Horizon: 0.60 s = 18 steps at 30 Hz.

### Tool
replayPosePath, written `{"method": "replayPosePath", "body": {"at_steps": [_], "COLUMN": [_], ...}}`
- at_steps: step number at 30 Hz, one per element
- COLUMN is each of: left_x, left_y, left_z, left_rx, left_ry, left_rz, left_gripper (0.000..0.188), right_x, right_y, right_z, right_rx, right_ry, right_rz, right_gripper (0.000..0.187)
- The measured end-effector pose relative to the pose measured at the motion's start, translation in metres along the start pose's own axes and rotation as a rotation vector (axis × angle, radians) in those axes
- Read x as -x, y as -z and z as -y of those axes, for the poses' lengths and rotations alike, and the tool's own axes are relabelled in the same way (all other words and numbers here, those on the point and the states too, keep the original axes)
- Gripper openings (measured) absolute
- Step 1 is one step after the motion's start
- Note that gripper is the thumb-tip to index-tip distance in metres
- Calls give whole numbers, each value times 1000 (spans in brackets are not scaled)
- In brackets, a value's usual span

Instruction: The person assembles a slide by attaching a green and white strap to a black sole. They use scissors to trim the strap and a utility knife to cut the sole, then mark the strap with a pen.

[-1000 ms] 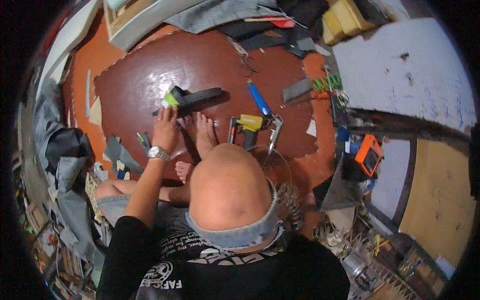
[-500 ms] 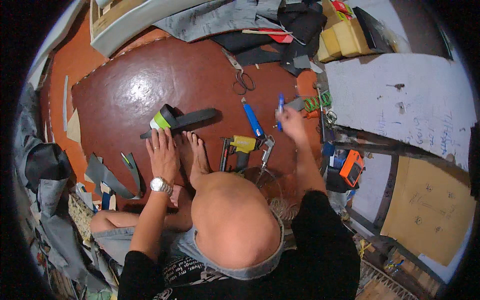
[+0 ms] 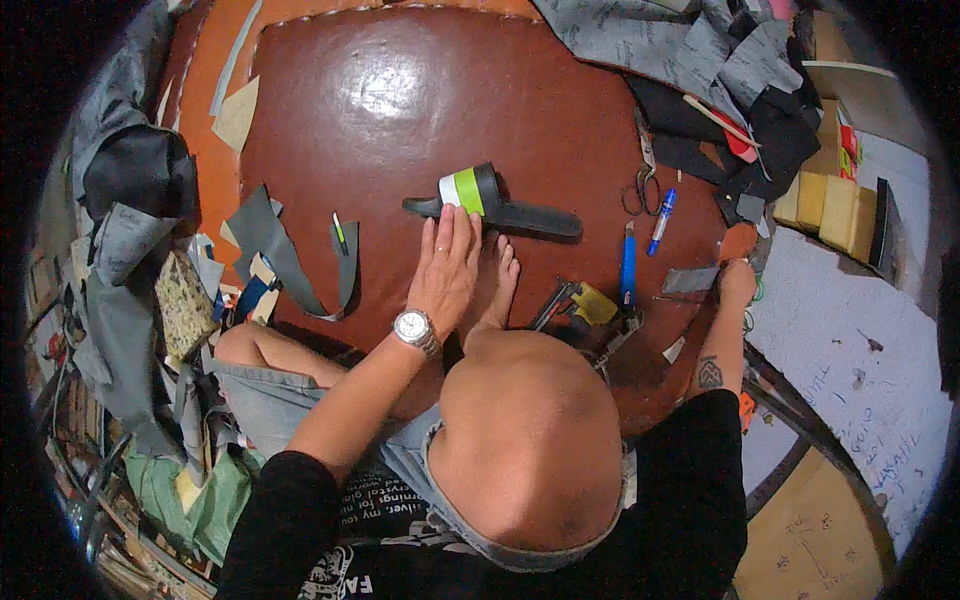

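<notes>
My left hand (image 3: 445, 262) lies with fingers stretched over the white end of the band on a dark slide sandal (image 3: 535, 221), which seems to rest on its side. The band is white, green and black. Off to the right, my right hand (image 3: 738, 283) has its fingers curled down beside a flat grey piece (image 3: 690, 281) and a brownish-orange rounded thing (image 3: 739, 243); what it grips, if anything, is hidden. A blue marker (image 3: 661, 222) lies loose near a blue utility knife (image 3: 628, 265).
Scissors (image 3: 643, 185) lie beyond the marker. A yellow staple gun (image 3: 595, 305) is beside my knee. Grey offcuts (image 3: 285, 260) and a pen (image 3: 340, 232) lie at left. Fabric scraps (image 3: 690, 60) and yellow foam blocks (image 3: 825, 215) stand far right, above a white board (image 3: 830, 320).
My right hand has let go of the blue marker, now lying on the floor, and moved right to the grey piece. My left hand stays on the sandal. The whole view has turned.
</notes>
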<state>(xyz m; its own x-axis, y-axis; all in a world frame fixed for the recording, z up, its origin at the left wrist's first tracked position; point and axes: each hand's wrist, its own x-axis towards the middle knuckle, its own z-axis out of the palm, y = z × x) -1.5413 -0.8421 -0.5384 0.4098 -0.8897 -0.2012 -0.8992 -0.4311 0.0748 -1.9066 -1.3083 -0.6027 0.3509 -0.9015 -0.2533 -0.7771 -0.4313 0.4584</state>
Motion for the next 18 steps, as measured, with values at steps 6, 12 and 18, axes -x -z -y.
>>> {"method": "replayPosePath", "body": {"at_steps": [6, 12, 18], "left_x": [-2, -4, -8], "left_y": [-2, -4, -5], "left_z": [3, -2, -4], "left_rx": [144, 173, 139], "left_ry": [34, 87, 106], "left_rz": [-15, -94, -115], "left_gripper": [59, 55, 54], "right_x": [23, 110, 162], "right_y": [49, 151, 183], "right_z": [32, 152, 276], "right_rx": [-388, -2020, -2108], "right_ry": [-207, -79, 338], "right_rz": [-330, 87, 158], "right_gripper": [37, 37, 31]}}
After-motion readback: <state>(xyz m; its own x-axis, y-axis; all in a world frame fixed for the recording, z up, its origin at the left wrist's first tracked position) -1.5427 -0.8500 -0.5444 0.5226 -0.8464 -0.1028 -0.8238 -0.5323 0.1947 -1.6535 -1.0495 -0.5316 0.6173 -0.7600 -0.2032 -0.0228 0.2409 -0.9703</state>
